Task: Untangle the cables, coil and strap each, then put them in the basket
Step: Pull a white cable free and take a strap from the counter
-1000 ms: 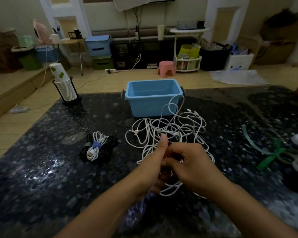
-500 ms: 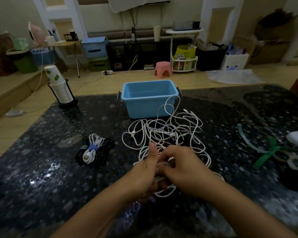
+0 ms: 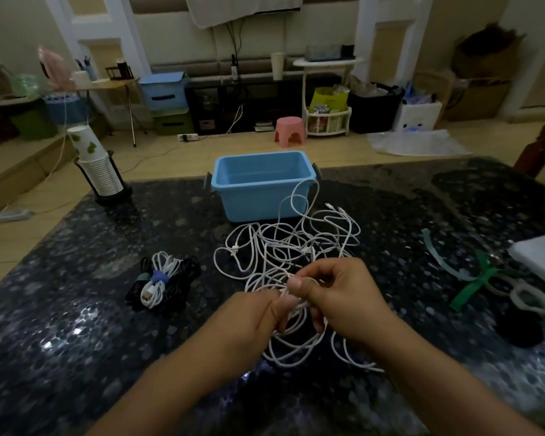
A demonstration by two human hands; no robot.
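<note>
We are untangling; both hands' fingers [image 3: 299,283] pinch white cable [image 3: 291,243] strands between them; next, we tease one free.

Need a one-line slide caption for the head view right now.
Both hands, left and right, pinch the tangled white cables before the blue basket.

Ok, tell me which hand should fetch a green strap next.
Right hand, probably. The green straps lie on the table's right side, nearer it; the left hand can keep gripping the white cables.
</note>
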